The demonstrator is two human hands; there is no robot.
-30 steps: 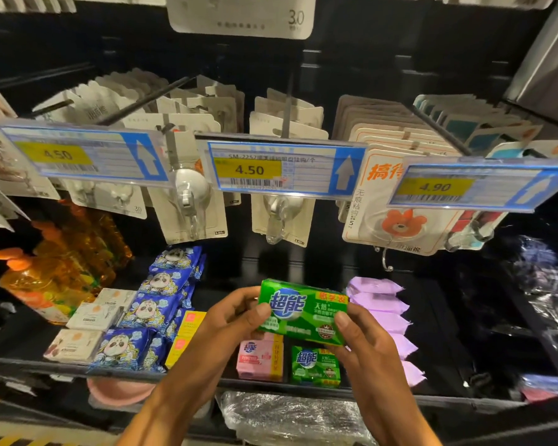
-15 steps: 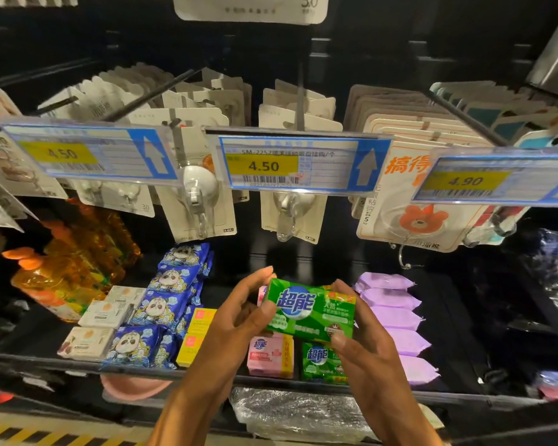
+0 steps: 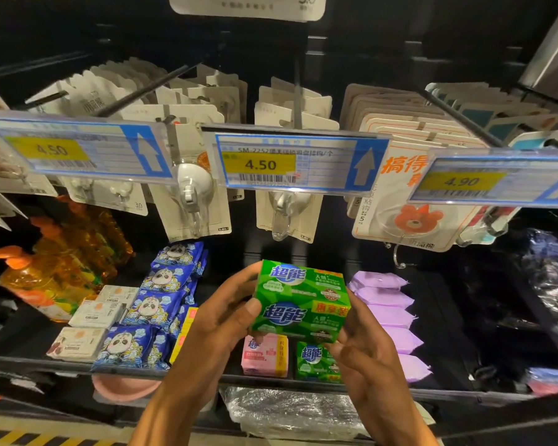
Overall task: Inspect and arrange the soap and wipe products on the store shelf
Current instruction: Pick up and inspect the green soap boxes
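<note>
I read 超能 twice on the green soap pack (image 3: 302, 300) | left price tag (image 3: 74, 149): 4.50 | middle price tag (image 3: 290, 162): SM-2252, 4.50 | right price tag (image 3: 493, 181): 4.90 | hook card (image 3: 400, 165): 搞得

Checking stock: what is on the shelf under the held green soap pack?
A pink soap box and small green soap box stand at the shelf front. The held green soap pack, left hand and right hand hide whatever lies behind.

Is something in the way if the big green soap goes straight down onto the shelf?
Yes. The left hand and right hand hold the green soap pack over the shelf front, where a pink soap and a small green soap already sit. Whatever lies behind them is hidden.
</note>
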